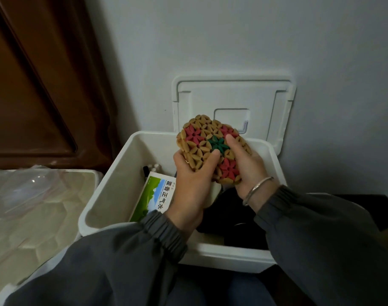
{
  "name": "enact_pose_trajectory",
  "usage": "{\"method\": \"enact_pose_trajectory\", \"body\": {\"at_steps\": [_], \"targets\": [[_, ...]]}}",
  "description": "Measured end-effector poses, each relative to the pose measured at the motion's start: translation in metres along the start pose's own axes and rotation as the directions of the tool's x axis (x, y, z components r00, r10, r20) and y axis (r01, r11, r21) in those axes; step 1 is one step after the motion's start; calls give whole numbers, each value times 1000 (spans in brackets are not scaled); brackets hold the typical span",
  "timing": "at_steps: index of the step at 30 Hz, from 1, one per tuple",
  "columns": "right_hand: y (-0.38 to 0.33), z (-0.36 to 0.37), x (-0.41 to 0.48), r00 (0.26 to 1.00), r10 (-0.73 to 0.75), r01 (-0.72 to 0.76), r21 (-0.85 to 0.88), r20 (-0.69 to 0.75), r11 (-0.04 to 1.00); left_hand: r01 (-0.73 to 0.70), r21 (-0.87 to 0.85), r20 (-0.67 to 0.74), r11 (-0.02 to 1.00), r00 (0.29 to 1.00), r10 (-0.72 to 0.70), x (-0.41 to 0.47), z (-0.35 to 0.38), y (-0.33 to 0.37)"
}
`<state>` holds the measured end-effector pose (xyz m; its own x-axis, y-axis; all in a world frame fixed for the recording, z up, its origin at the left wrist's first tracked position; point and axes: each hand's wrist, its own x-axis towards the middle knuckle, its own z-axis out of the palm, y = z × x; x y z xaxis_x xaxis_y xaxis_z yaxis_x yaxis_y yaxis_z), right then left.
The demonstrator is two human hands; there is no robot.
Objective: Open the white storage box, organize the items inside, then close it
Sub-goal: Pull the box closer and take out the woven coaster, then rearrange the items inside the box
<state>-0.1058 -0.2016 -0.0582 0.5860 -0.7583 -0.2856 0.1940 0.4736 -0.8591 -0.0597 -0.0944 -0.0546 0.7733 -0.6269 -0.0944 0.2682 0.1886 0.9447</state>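
I see both hands mid-frame gripping a beaded mat (210,149) above the open white box (104,191): left hand (192,184) on its lower-left edge, right hand (248,166) on its right. The lid (232,96) leans on the wall behind. A green carton (153,195) stands inside, lower left.

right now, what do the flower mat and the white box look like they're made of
The mat: looks like small oval beads, wood or plastic, strung into flower shapes; tan, red and green, matte. The white storage box: likely moulded plastic, smooth with slight sheen, rounded rim and corners; its open lid looks alike.
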Motion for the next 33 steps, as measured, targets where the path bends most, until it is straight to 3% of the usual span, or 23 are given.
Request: {"method": "enact_pose_trajectory", "body": {"at_steps": [4, 7, 9, 11, 14, 16, 18, 20, 21, 23, 25, 27, 30, 33], "targets": [[-17, -19, 11, 993, -53, 67, -127, 109, 990, 190, 20, 293, 982, 938, -188, 19, -24, 23], [-34, -31, 16, 987, -44, 90, -310, 152, 946, 377, -56, 315, 924, 885, -342, 36, -39, 36], [-38, -32, 17, 976, -30, 127, -452, 217, 883, 465, -17, 353, 885, 831, -430, 40, -39, 32], [-37, -29, 17, 968, -70, 198, -567, 240, 800, 476, 90, 383, 875, 794, -472, 39, -37, 22], [-34, -27, 19, 966, -112, 248, -703, 234, 666, 509, 112, 365, 853, 778, -512, 36, -37, 11], [-38, -28, 20, 967, 9, 198, -778, 253, 596, 466, 84, 350, 881, 814, -464, 39, -40, 11], [-44, -36, 17, 961, 30, 216, -811, 276, 545, 382, 2, 323, 924, 875, -362, 41, -43, 14], [-48, -49, 8, 935, -88, 349, -843, 344, 410, 294, -125, 234, 948, 937, -260, 46, -48, 16], [-47, -57, 3, 908, -115, 419, -861, 403, 290, 257, -194, 180, 947, 958, -223, 49, -52, 17], [-42, -72, -10, 863, 43, 501, -864, 503, 40, 194, -321, 77, 927, 981, -178, 55, -62, 21], [-32, -81, -23, 833, 290, 526, -837, 470, -154, 122, -414, -11, 902, 990, -139, 60, -71, 24], [-19, -88, -30, 794, 376, 599, -722, 478, -346, 75, -470, -56, 880, 992, -115, 61, -77, 25], [-2, -84, -34, 774, 355, 629, -578, 524, -520, 53, -522, -80, 852, 991, -110, 58, -81, 26], [2, -72, -26, 826, 394, 558, -490, 403, -670, 33, -547, -113, 836, 987, -113, 58, -82, 27]]}}
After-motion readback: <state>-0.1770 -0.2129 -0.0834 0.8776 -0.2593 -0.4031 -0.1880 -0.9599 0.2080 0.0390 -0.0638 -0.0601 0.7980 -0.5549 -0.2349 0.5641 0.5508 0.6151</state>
